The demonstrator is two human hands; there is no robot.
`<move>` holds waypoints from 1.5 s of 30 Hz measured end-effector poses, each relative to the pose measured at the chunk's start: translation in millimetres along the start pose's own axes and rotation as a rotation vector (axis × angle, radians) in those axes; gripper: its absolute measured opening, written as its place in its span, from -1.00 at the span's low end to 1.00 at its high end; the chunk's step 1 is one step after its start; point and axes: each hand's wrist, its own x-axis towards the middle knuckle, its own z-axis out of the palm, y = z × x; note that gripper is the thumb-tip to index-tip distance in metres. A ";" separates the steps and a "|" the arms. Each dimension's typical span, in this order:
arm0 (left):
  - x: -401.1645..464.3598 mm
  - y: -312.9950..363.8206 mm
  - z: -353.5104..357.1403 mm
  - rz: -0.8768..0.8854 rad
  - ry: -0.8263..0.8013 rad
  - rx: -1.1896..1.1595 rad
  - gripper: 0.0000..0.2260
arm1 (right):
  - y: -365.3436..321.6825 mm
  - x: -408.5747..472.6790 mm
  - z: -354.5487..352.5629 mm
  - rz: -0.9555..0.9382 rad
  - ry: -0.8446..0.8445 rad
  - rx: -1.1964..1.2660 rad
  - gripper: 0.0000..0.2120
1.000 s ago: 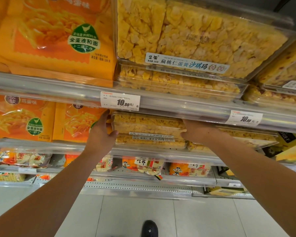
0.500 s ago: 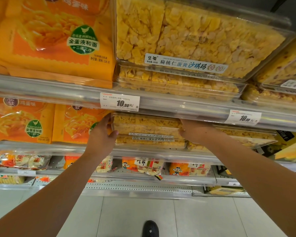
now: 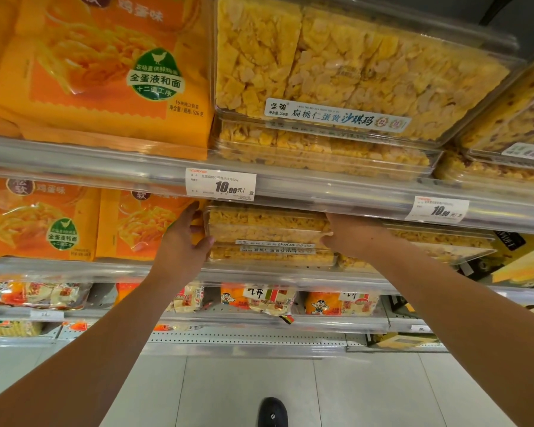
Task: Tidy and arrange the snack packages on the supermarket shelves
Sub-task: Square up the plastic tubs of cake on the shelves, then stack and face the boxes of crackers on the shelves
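price tag (image 3: 220, 187) on upper shelf rail: "10.90元/盒" | second price tag (image 3: 437, 209), right of it: "10.90元" | clear snack box (image 3: 352, 72) above the first tag, white strip: "扁桃仁蛋黄沙琪玛", "净含量 200克" | orange bag (image 3: 105, 66) left of that box: "鸡蛋味", "全蛋液和面", "526克"

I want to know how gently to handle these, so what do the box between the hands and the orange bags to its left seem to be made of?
The box looks like thin, rigid clear plastic: glossy, and the yellow snack shows through. The orange bags look like soft printed plastic film, judging by their shiny wrinkles.
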 end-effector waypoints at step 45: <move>-110.3 269.6 411.6 0.266 -0.639 0.152 -0.89 | 457.6 -397.5 99.7 0.606 0.834 0.983 -0.79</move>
